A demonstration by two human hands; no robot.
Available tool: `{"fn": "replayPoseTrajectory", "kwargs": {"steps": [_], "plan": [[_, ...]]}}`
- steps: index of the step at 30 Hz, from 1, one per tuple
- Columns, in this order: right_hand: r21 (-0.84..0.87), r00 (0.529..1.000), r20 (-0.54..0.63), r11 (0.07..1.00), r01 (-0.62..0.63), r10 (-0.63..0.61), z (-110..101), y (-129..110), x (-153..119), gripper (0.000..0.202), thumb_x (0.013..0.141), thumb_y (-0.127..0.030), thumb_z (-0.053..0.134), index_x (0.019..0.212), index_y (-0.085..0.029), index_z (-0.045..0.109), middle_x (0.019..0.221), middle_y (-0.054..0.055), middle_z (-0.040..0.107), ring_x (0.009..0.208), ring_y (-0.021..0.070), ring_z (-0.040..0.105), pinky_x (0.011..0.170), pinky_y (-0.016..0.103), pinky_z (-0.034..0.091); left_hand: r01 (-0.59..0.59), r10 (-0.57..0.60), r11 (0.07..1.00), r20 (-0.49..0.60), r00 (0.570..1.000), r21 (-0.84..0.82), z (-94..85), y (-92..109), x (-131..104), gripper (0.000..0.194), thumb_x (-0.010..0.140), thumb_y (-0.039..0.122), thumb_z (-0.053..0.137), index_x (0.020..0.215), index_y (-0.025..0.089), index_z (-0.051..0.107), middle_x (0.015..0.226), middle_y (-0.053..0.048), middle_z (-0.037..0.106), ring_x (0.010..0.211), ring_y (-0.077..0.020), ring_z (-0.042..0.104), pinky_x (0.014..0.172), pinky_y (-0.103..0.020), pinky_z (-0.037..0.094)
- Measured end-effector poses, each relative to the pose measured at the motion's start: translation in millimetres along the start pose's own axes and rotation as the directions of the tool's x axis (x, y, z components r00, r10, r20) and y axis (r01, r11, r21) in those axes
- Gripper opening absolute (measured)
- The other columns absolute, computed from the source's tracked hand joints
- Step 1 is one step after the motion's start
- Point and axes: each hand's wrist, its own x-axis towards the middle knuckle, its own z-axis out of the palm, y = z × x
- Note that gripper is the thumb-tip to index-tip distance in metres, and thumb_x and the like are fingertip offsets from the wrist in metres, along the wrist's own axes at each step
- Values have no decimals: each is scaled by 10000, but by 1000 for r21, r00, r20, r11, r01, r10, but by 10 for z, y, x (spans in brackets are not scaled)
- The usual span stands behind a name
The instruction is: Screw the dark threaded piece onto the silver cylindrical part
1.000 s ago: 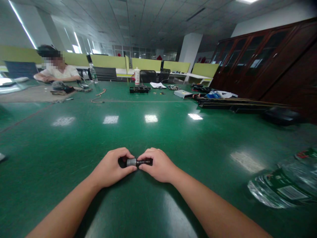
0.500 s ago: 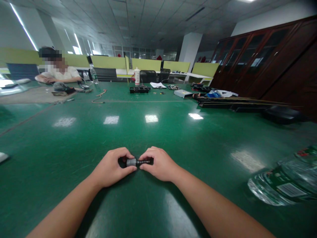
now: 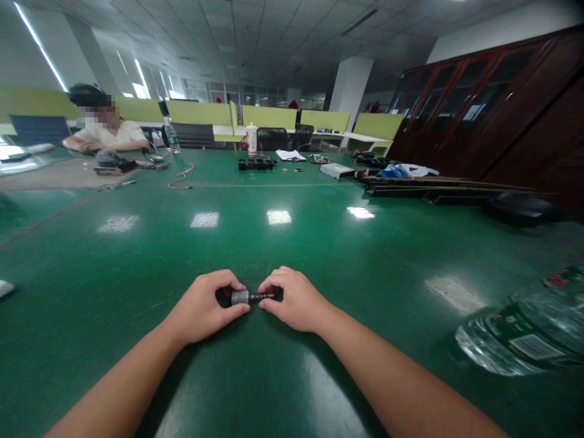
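Note:
A small grey cylinder with a dark ribbed shaft (image 3: 240, 297) lies sideways between my hands, low over the green table (image 3: 255, 243). My left hand (image 3: 203, 309) is closed around the grey cylindrical end, with the thumb on the near side and the fingers on the far side. From the right, my right hand (image 3: 292, 299) pinches the thin ribbed end between thumb and fingertips. A short stretch of black shaft shows between the two hands. Whether the piece touches the tabletop, I cannot tell.
At right lies a large clear bottle (image 3: 515, 334) with a green label. Farther back are a black slotted part (image 3: 256, 164), a silver box (image 3: 336, 171), long dark bars (image 3: 410, 188) and a cord (image 3: 180, 176). A person (image 3: 107, 131) sits at the far left.
The grey cylinder and my left hand have shifted very slightly left, and the gap between my hands is a touch wider. Both hands keep their hold.

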Motion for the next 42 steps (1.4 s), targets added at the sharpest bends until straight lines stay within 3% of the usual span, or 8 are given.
{"fn": "replayPoseTrajectory", "kwargs": {"steps": [9, 16, 29, 36, 42], "plan": [[-51, 999, -31, 998, -38, 36, -43, 70, -14, 113, 756, -234, 766, 867, -237, 744, 873, 12, 696, 870, 169, 572, 801, 308, 404, -5, 5, 1000, -27, 1000, 9, -14, -44, -4, 169, 758, 339, 716, 830, 196, 665, 814, -13, 687, 749, -183, 627, 690, -280, 481], [-81, 978, -89, 977, -198, 190, -158, 191, -14, 117, 766, -252, 745, 878, -218, 757, 835, 22, 686, 816, 163, 580, 764, 306, 417, 37, -35, 999, -46, 998, 27, -46, -118, -9, 216, 773, 392, 718, 846, 195, 667, 832, -19, 689, 760, -189, 632, 702, -292, 490], [-57, 991, -61, 991, -122, 119, -108, 131, 3, 131, 753, -230, 774, 884, -239, 762, 848, 4, 688, 828, 150, 587, 770, 286, 410, 25, -25, 1000, -12, 1000, 6, -42, -99, -4, 210, 778, 372, 717, 865, 188, 663, 841, -18, 674, 770, -188, 624, 712, -295, 480], [29, 1000, -29, 999, 13, -12, -8, 23, -8, 201, 741, -181, 774, 938, -218, 752, 828, 6, 695, 803, 144, 589, 744, 271, 427, -18, 19, 999, 51, 998, -34, 4, 21, -19, 218, 765, 360, 739, 886, 192, 671, 853, -11, 668, 784, -179, 620, 718, -281, 472], [131, 998, -44, 991, -32, 38, 5, -13, -23, 280, 732, -140, 762, 1005, -196, 738, 840, 19, 701, 783, 133, 614, 742, 261, 459, -1, 7, 997, 77, 997, -80, 11, 42, -19, 173, 850, 350, 652, 926, 199, 686, 850, -13, 673, 784, -171, 618, 721, -275, 473]]}}
